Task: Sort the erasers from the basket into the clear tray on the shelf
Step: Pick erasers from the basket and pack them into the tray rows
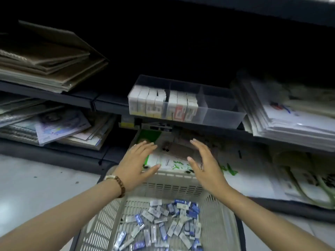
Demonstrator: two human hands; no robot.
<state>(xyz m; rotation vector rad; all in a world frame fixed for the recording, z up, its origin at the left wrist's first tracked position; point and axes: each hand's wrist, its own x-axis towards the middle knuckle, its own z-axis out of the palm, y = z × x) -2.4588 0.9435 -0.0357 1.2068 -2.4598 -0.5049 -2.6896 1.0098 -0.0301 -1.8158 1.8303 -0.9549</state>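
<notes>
A beige slotted basket (101, 221) fills the bottom middle, and several blue and white wrapped erasers (163, 223) lie loose on its floor. On the shelf above stands the clear tray (224, 115), divided into compartments. Its left and middle compartments hold upright white packs (163, 104), and the right compartment looks bare. My left hand (137, 163) and my right hand (204, 165) hover over the basket's far rim, below the tray, palms facing each other. Both have straight fingers and hold nothing.
Flat brown paper bags (49, 62) are stacked on the shelf at the left, with notebooks (59, 127) below them. Stacks of white plastic-wrapped items (293, 120) lie to the right of the tray. More packaged goods (181, 151) sit on the lower shelf behind my hands.
</notes>
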